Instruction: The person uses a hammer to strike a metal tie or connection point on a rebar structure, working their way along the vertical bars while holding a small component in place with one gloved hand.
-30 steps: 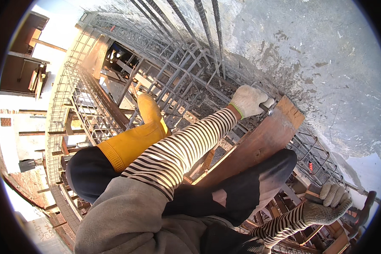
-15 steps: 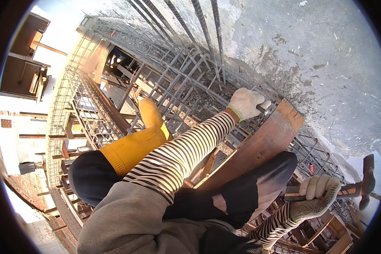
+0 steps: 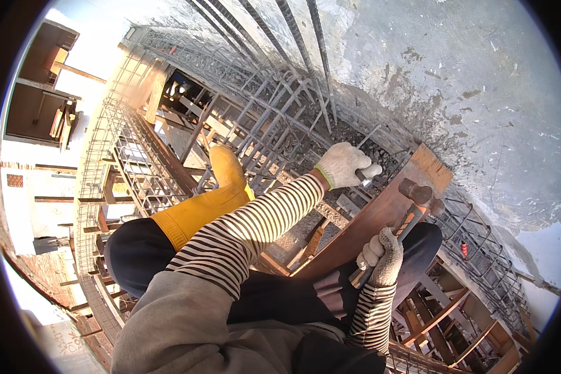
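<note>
My left hand [image 3: 348, 166], in a pale knit glove, is closed in front of the wall, above the rebar cage and beside a brown wooden board [image 3: 380, 219]. A short metal piece [image 3: 367, 183] with a shiny end pokes out of its fingers; the rest is hidden in the fist. My right hand [image 3: 380, 254], also gloved, grips a hammer [image 3: 411, 219] by its dark and orange handle. The hammer's head is raised over the board and smeared by motion. My bent right knee lies under the hammer, against the board.
Tied rebar [image 3: 265, 118] runs along the grey concrete wall [image 3: 474, 100], with thick upright bars [image 3: 299, 43] standing at the back. My yellow boot [image 3: 221, 193] rests among the bars. Gaps between bars and timbers open to a lower level. More rebar [image 3: 480, 243] lies at right.
My right hand has swung the hammer from the far right inward, over the board. My left hand has shifted slightly left and down with the metal piece, away from the board's upper end.
</note>
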The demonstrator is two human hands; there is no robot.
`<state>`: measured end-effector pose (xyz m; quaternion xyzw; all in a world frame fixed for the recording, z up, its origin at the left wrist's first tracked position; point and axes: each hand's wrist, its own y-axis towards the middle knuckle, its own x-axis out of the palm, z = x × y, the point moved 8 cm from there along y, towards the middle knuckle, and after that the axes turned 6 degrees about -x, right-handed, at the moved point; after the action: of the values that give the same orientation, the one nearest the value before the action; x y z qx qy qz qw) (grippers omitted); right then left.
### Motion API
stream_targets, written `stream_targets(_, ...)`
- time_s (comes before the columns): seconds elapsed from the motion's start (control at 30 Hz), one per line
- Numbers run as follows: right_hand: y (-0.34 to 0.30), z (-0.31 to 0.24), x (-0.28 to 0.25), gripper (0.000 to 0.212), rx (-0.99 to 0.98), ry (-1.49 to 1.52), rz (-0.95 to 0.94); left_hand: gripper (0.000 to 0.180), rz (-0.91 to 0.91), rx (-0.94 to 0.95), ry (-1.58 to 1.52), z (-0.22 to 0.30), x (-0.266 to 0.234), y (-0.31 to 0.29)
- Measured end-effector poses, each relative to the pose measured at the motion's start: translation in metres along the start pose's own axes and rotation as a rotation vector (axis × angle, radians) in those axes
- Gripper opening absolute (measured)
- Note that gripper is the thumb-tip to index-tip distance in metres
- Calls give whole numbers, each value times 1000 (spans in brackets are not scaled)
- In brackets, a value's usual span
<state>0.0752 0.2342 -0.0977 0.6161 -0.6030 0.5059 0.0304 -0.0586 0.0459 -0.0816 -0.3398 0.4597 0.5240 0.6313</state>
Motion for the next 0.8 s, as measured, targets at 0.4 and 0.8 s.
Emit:
stream_targets(0.4, 5, 5, 6, 18, -18, -139, 97, 48, 88, 91, 16, -6, 1, -4)
stream_targets(0.8, -103, -197, 79, 41, -1238, 12, -138, 23, 173, -174, -150, -31, 7, 25)
